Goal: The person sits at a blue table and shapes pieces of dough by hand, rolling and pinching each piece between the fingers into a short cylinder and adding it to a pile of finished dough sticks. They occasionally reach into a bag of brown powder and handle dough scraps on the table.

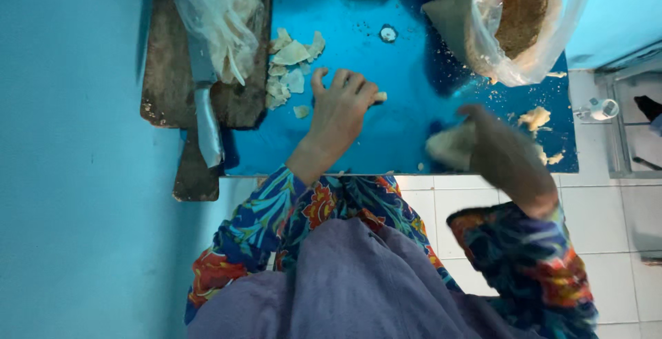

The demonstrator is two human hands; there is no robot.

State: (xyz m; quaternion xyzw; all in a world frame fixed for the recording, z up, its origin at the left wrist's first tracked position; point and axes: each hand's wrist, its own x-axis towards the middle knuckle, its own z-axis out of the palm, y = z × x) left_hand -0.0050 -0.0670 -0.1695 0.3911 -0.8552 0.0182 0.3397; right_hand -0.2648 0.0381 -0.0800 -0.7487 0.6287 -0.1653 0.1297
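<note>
My left hand [339,108] pinches a small pale scrap [380,96] on the blue table [407,132] while my blurred right hand [500,149], grip unreadable, covers a dough lump [449,144] near the edge, where a careless sweep could knock it off.

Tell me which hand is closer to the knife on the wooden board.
Left. The left hand rests on the blue table just right of the knife; the right hand is blurred, far across the table.

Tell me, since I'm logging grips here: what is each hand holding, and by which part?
Left hand pinches a small pale piece at its fingertips. Right hand, blurred, covers a pale lump; grip unclear.
</note>
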